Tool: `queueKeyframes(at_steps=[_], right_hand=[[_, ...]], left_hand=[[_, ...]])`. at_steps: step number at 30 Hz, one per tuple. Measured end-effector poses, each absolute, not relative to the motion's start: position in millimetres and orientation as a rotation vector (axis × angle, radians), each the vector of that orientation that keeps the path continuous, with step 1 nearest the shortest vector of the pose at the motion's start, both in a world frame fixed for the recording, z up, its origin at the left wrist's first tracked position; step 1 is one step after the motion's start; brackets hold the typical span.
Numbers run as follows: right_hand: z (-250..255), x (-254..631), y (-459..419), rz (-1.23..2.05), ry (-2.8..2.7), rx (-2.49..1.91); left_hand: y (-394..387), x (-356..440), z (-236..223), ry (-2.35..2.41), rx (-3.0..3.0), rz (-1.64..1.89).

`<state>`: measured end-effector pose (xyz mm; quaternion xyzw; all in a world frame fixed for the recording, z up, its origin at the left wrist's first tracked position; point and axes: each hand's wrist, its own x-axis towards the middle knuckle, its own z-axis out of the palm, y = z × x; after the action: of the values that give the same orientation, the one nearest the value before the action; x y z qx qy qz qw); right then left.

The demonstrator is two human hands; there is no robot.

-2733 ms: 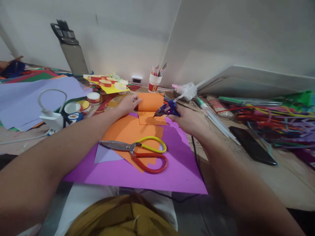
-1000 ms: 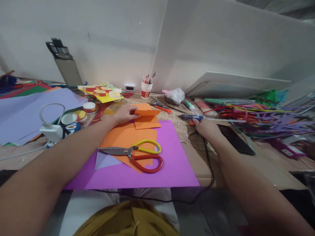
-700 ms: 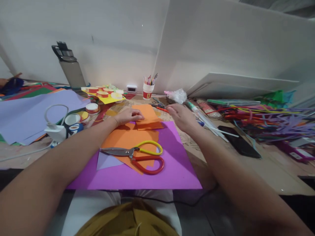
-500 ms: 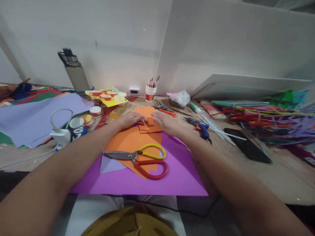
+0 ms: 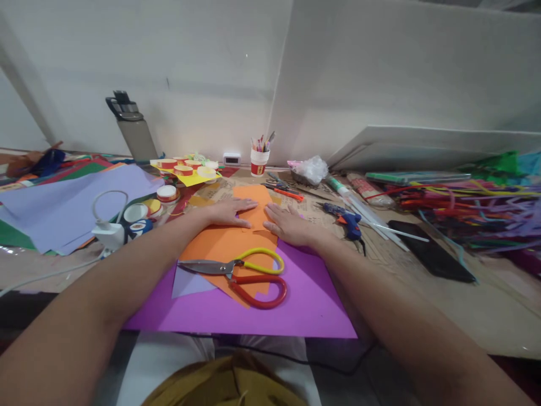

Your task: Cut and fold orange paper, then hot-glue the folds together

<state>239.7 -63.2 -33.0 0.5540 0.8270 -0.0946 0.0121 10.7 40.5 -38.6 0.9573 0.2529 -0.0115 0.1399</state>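
My left hand (image 5: 230, 211) and my right hand (image 5: 287, 224) both lie flat, fingers stretched, pressing on a folded orange paper piece (image 5: 255, 202) at the far end of a purple sheet (image 5: 296, 299). A larger orange sheet (image 5: 220, 245) lies under the left hand. Scissors with one yellow and one red handle (image 5: 240, 270) rest on the paper, nearer to me. The blue glue gun (image 5: 347, 220) lies on the table just right of my right hand, its cord trailing toward me.
A black phone (image 5: 429, 256) and a heap of coloured pipe cleaners (image 5: 473, 206) fill the right. Tape rolls (image 5: 168, 193), a white charger (image 5: 107, 231), a lilac sheet (image 5: 71, 197) and a grey bottle (image 5: 133, 132) are on the left. A pencil cup (image 5: 258, 160) stands at the wall.
My right hand set the glue gun down on the right and came back. Both hands now press flat on the folded orange piece, which has been pushed down from its raised fold.
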Motion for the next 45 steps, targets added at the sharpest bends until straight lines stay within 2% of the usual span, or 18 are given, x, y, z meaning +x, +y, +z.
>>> queueKeyframes(at_steps=[8, 14, 22, 25, 29, 32, 34, 37, 39, 45], right_hand=[[-32, 227, -71, -0.071, 2.655, 1.793], [-43, 216, -64, -0.238, 2.719, 1.605], [-23, 247, -74, -0.256, 2.560, 1.854], [-25, 245, -73, -0.197, 2.618, 1.914], [-27, 237, -70, -0.293, 2.756, 1.739], [-12, 228, -80, -0.227, 2.805, 1.841], [4, 218, -95, -0.323, 2.877, 1.883], [21, 201, -125, -0.745, 2.822, 1.550], [23, 192, -139, -0.734, 2.829, 1.361], [14, 189, -143, -0.724, 2.830, 1.239]], left_hand=[[25, 14, -28, 0.857, 2.819, -0.189], [26, 14, -32, 0.859, 2.849, -0.217], [26, 13, -29, 0.853, 2.842, -0.261], [26, 12, -31, 0.841, 2.862, -0.144], [29, 17, -37, 0.813, 2.868, -0.065], [30, 22, -40, 0.791, 2.853, -0.148], [31, 22, -40, 0.791, 2.839, -0.148], [31, 20, -38, 0.765, 2.821, -0.154], [30, 18, -37, 0.754, 2.814, -0.151], [31, 17, -38, 0.745, 2.816, -0.145]])
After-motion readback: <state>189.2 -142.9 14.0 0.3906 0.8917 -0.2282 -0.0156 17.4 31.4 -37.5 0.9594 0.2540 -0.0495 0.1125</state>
